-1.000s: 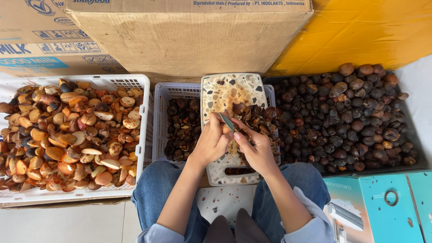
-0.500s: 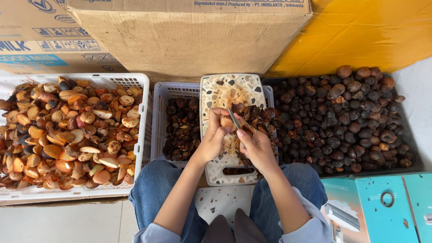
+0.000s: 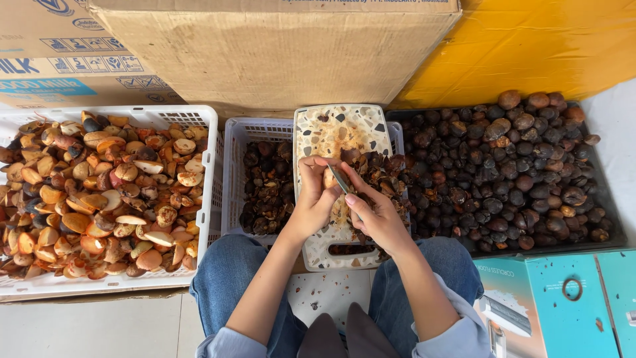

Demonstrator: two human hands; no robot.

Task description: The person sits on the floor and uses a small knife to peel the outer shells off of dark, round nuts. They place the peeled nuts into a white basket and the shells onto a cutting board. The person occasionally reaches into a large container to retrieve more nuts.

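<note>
My left hand [image 3: 313, 199] grips a small brown nut [image 3: 329, 178] above a speckled white cutting board [image 3: 344, 132]. My right hand [image 3: 376, 215] holds a small knife [image 3: 340, 179], its blade resting against the nut. The board lies across a small white basket [image 3: 233, 172] that holds dark husk pieces [image 3: 265, 189]. More dark peelings [image 3: 381, 169] lie heaped on the board's right side.
At the left, a large white crate [image 3: 199, 119] is full of peeled orange-tan halves. A dark tray of whole dark nuts [image 3: 517, 166] lies at the right. Cardboard boxes [image 3: 278, 46] stand behind, a teal box [image 3: 563, 298] at the lower right. My jeans-clad knees are below.
Both hands have stayed over the board; the knife has shifted slightly against the nut as my fingers turned it.
</note>
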